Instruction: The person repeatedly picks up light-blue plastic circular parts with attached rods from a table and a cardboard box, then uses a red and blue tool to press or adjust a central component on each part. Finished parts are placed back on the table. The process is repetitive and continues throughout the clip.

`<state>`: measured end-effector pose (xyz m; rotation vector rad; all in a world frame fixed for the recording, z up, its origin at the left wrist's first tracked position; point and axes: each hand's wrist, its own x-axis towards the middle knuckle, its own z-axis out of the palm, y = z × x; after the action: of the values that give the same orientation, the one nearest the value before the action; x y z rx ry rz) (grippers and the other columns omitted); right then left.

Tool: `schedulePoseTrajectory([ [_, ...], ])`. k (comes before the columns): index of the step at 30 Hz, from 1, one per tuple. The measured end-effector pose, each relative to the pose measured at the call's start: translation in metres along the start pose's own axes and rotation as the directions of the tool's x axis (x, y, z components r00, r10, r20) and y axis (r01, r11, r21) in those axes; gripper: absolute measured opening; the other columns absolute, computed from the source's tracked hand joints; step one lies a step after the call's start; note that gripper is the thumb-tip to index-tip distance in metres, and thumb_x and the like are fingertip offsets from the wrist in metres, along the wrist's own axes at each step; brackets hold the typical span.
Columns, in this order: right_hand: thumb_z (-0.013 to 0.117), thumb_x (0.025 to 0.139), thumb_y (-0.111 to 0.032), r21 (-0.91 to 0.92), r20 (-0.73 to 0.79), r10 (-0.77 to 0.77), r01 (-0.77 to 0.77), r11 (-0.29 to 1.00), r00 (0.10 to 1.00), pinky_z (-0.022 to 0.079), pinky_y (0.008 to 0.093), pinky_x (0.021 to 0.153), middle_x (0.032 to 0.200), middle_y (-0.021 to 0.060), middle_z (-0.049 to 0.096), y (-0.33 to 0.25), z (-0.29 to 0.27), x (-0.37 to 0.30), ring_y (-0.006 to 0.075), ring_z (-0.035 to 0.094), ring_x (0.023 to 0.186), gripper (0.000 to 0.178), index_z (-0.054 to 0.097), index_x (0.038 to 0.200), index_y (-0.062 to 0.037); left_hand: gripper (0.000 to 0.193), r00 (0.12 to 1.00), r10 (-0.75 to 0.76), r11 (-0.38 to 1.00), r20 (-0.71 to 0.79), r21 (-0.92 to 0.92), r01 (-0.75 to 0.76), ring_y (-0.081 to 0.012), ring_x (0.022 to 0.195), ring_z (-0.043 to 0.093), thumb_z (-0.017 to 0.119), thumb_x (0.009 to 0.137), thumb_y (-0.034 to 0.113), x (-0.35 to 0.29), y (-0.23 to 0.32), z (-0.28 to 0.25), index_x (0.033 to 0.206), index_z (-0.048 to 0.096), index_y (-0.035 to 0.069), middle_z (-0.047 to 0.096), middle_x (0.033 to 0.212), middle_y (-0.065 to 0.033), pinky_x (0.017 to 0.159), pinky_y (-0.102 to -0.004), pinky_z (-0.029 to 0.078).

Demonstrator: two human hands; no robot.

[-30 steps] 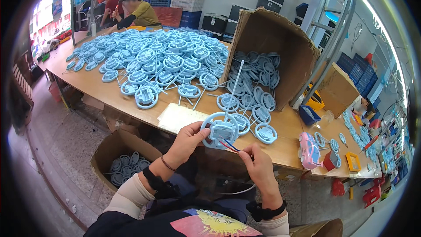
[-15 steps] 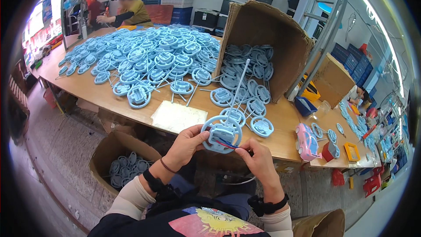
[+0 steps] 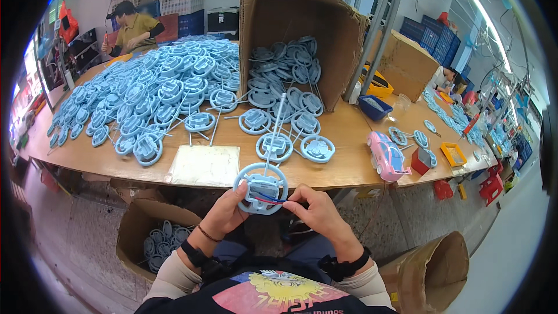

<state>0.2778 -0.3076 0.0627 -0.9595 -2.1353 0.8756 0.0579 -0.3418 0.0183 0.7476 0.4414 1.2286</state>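
Observation:
My left hand [image 3: 228, 211] grips the left rim of a light-blue plastic toy steering wheel [image 3: 265, 209], its long thin stem pointing away from me. The wheel is tilted up in front of the table edge, its hollow housing facing me. Red and blue wires [image 3: 268, 200] run across the housing. At the wheel's right side, my right hand [image 3: 317, 210] pinches the wire ends between thumb and fingertips. Just beyond, several similar wheels [image 3: 317, 149] lie on the table. To the left of them lies a whitish square pad [image 3: 204, 164].
A large heap of blue wheels [image 3: 174, 90] covers the table's left. A tipped cardboard box [image 3: 343, 40] holds more. On the right stand a pink toy car [image 3: 385, 156], a blue bin [image 3: 374, 108] and a yellow tray [image 3: 453, 154]. Open cartons [image 3: 131, 244] flank me below. A co-worker [image 3: 133, 29] sits behind the heap.
The view has swung to the right, so the table's things appear further left. My hands keep the same hold on the wheel and wires. The co-worker's arms have shifted.

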Motion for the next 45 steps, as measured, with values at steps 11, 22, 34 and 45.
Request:
schedulePoseTrajectory([
  [11, 0.066, 0.08, -0.02, 0.159, 0.174, -0.003, -0.025, 0.987, 0.985, 0.045, 0.0288, 0.059, 0.069, 0.0088, 0.061, 0.013, 0.033, 0.013, 0.0181, 0.058, 0.063, 0.02, 0.056, 0.081, -0.0021, 0.043, 0.986, 0.135, 0.977, -0.096, 0.176, -0.116, -0.0178, 0.108, 0.052, 0.044, 0.094, 0.026, -0.035, 0.014, -0.04, 0.128, 0.04, 0.0, 0.054, 0.116, -0.0097, 0.094, -0.0318, 0.039],
  [22, 0.065, 0.08, -0.005, 0.528, 0.122, 0.23, -0.259, 0.809, 0.966, 0.043, 0.0194, 0.057, 0.072, 0.0015, 0.058, 0.06, 0.003, 0.027, 0.006, 0.053, 0.063, 0.011, 0.054, 0.083, -0.0027, 0.041, 0.649, 0.433, 0.653, -0.626, 0.714, 0.253, -0.0147, 0.097, 0.056, 0.062, 0.081, 0.008, -0.191, 0.087, -0.109, 0.119, 0.051, -0.002, 0.06, 0.106, -0.0089, 0.087, -0.0264, 0.044],
  [34, 0.066, 0.08, -0.017, 0.187, -0.253, 0.26, -0.217, 0.958, 0.932, 0.044, 0.026, 0.058, 0.067, 0.0072, 0.06, 0.081, 0.007, 0.059, 0.0118, 0.054, 0.062, 0.021, 0.057, 0.08, 0.0014, 0.064, 0.908, 0.098, -0.12, -0.407, 0.901, 0.417, -0.0322, 0.077, 0.064, 0.058, 0.071, 0.062, 0.161, 0.051, -0.063, 0.084, 0.067, 0.0, 0.065, 0.083, -0.0198, 0.067, -0.04, 0.05],
  [45, 0.064, 0.084, -0.017, 0.2, -0.225, 0.163, -0.118, 0.973, 0.961, 0.04, 0.0229, 0.059, 0.069, 0.0009, 0.053, 0.096, -0.009, 0.052, 0.0094, 0.047, 0.062, 0.017, 0.057, 0.082, -0.0014, 0.066, 0.956, 0.127, 0.507, -0.265, 0.846, 0.167, -0.0253, 0.072, 0.062, 0.077, 0.065, 0.038, 0.142, 0.044, -0.066, 0.108, 0.048, -0.004, 0.061, 0.09, -0.0161, 0.061, -0.0338, 0.051],
])
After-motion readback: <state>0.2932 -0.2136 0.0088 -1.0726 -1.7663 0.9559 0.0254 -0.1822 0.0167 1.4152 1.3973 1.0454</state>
